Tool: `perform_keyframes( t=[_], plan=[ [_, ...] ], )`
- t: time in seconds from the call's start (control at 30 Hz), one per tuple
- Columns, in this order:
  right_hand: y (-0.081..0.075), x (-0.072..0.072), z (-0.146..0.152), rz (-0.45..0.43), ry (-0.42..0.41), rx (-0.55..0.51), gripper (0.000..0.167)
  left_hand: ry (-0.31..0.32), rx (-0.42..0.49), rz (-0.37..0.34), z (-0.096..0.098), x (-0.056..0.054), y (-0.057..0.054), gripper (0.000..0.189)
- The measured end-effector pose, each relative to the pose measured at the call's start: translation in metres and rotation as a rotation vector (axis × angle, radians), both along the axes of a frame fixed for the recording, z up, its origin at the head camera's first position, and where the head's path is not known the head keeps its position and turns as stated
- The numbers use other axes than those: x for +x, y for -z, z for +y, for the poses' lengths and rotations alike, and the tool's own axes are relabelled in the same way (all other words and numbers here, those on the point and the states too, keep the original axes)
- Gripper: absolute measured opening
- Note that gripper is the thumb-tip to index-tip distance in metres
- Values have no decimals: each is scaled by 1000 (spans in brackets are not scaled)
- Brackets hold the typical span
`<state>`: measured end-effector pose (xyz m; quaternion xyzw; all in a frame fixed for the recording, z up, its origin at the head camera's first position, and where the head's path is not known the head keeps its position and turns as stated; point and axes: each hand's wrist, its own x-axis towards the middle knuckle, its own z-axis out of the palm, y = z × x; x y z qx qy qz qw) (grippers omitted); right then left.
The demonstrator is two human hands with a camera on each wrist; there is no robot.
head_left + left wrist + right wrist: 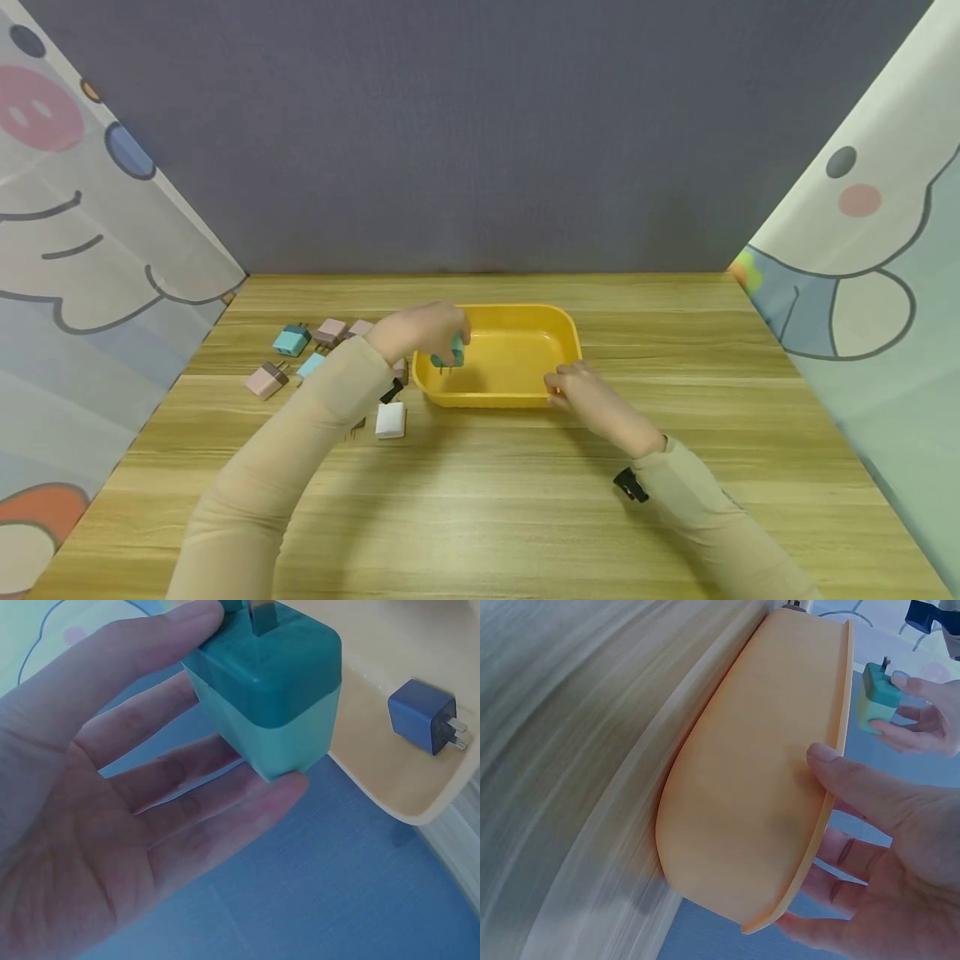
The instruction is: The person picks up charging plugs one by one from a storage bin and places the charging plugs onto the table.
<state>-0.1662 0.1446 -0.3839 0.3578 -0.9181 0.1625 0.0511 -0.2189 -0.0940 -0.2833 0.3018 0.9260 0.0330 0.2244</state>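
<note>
My left hand pinches a two-tone teal plug charger between thumb and fingers. It holds the charger over the left part of a yellow plastic tray, prongs pointing down in the head view. My right hand grips the tray's rim at the near right corner, with the thumb on the outer wall in the right wrist view. Inside the tray lies a dark blue charger near a corner, seen in the left wrist view; the head view does not show it.
Several chargers lie on the wooden table left of the tray, among them a teal one, a pink one and a white one. My left forearm covers part of this group. A grey wall rises behind the table.
</note>
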Motion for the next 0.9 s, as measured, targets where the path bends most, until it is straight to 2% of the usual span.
perform_keyframes(
  t=[0.3,0.57,0.9],
  plan=[
    [0,0,0,6,-2,-4,21,-2,34,21,-16,11,-1,38],
    [1,0,0,10,-4,-7,21,15,103,45,-32,20,-3,34],
    [2,0,0,15,-8,-10,20,-17,77,61,-41,31,-4,36]
  ],
)
